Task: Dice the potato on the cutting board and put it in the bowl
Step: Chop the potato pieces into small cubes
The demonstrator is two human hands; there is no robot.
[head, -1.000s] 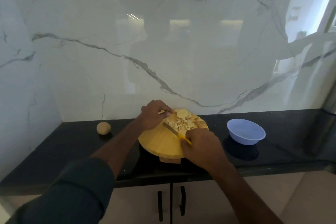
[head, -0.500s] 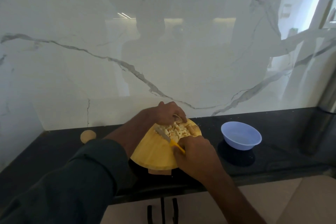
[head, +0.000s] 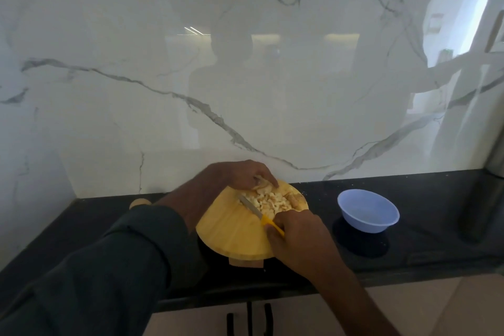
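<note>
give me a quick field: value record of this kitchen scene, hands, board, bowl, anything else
left hand: holds potato slices at the board's far edge
right hand: grips the knife by its yellow handle
cutting board: round, wooden, on the black counter
diced potato: piled on the board's far side
bowl: blue, right of the board, looks empty
whole potato: left of the board, partly hidden by the sleeve
</note>
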